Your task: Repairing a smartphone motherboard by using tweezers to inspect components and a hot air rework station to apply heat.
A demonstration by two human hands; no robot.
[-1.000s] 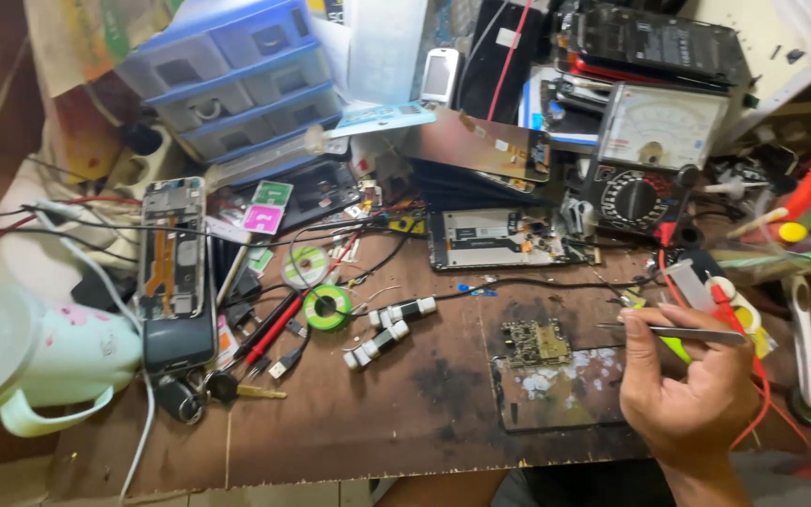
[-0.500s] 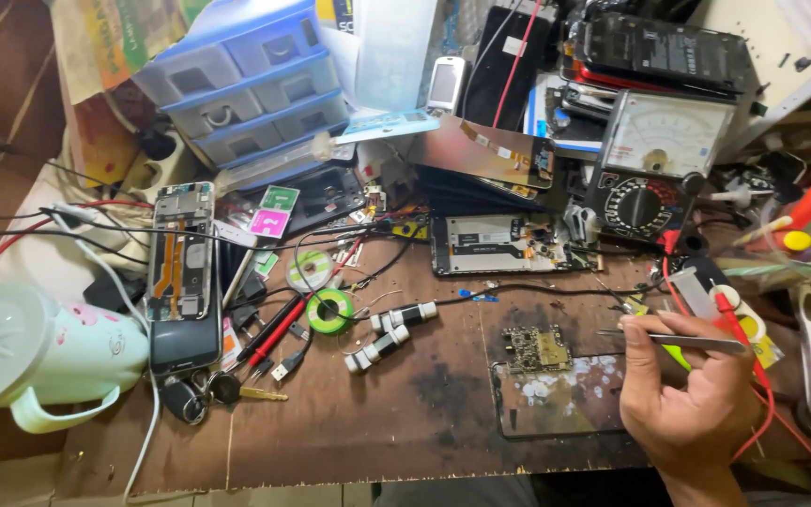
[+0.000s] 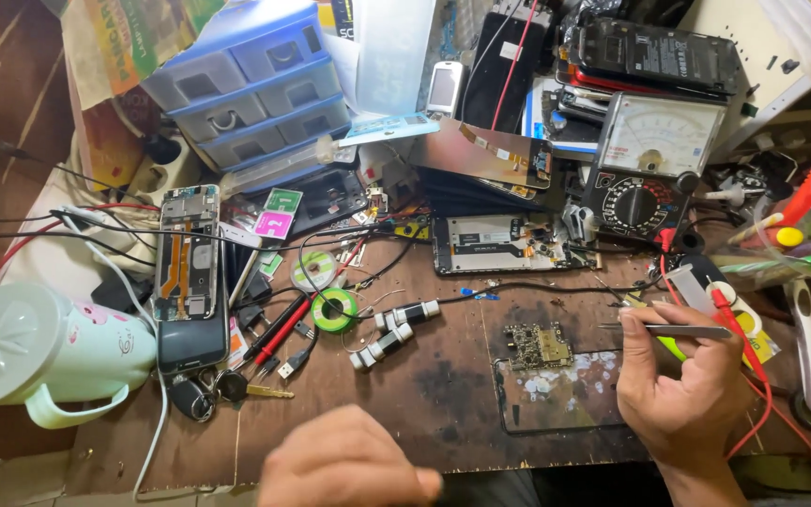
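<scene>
Right hand (image 3: 682,394), lower right of frame, pinching metal tweezers (image 3: 664,330) betw thumb and fingers. Tweezers lying near horizontal, long axis left-right, tips pointing left toward small circuit board (image 3: 537,345) at centre; tips just short of it, not touching. Board sitting at top edge of dark glass panel (image 3: 560,394). Left hand (image 3: 344,465), bottom centre, blurred, curled loosely, empty as far as visible, hovering over wooden bench (image 3: 424,394).

Circuit board (image 3: 538,345) on dark mat (image 3: 556,404), multimeter (image 3: 645,164) behind.
</scene>
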